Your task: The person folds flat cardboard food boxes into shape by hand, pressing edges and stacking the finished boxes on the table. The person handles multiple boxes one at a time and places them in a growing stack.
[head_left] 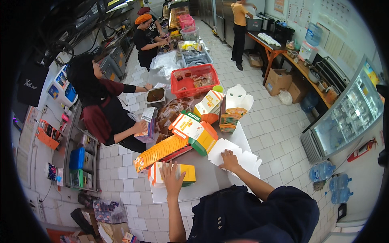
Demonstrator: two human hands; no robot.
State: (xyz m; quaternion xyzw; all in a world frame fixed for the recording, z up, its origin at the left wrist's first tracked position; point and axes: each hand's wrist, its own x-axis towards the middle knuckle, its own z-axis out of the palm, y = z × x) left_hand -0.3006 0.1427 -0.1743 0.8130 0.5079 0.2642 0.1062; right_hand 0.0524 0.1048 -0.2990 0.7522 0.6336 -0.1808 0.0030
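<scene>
My left hand (173, 179) rests with spread fingers on a small white, orange and yellow carton (189, 174) near the table's front left. Palm down, my right hand (230, 160) presses on flat white carton blanks (248, 160) whose plain side faces up. Both hands are open. Between and beyond them a long row of nested orange cartons (164, 150) leans across the table. Beside that row sit a green, yellow and orange carton (204, 141) and a yellow-white one (209, 102). Folded cartons (233, 117) stand upright in a bundle at the right edge.
Across the table's left side, a co-worker (109, 105) holds a purple box (148, 121) beside a metal pan of brown sauce (156, 96). Brown-filled plastic bags (174, 107) and a red basket (194, 81) lie farther back. Other people work beyond. A glass-door fridge (344, 113) stands right.
</scene>
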